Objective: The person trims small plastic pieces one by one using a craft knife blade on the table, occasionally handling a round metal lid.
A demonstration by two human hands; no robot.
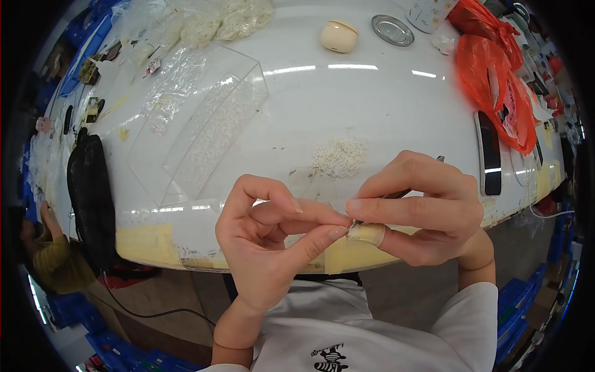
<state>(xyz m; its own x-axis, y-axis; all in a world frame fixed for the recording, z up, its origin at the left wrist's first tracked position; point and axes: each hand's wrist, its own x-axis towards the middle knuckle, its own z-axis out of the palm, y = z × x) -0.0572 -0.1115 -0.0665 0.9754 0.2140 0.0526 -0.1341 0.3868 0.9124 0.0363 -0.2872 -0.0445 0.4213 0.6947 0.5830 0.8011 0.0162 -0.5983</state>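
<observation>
My left hand (pixel 263 239) pinches with thumb and forefinger at something tiny, too small to make out. Its fingertips meet those of my right hand (pixel 427 211) just over the table's front edge. A dark slim tool (pixel 398 194) lies in the right hand, running between the fingers with its end showing behind the knuckles; its kind is partly hidden. Yellowish tape (pixel 367 234) wraps the right thumb. Behind the hands, a loose pile of small white beads (pixel 341 156) rests on the white tabletop.
A clear plastic tray (pixel 257 80) with white bits stands left of the pile. Further out are a black pouch (pixel 91 192), a phone (pixel 489 149), red plastic bags (pixel 496 93), a cream container (pixel 339 37) and a metal lid (pixel 393 31). Another person (pixel 59 263) is at far left.
</observation>
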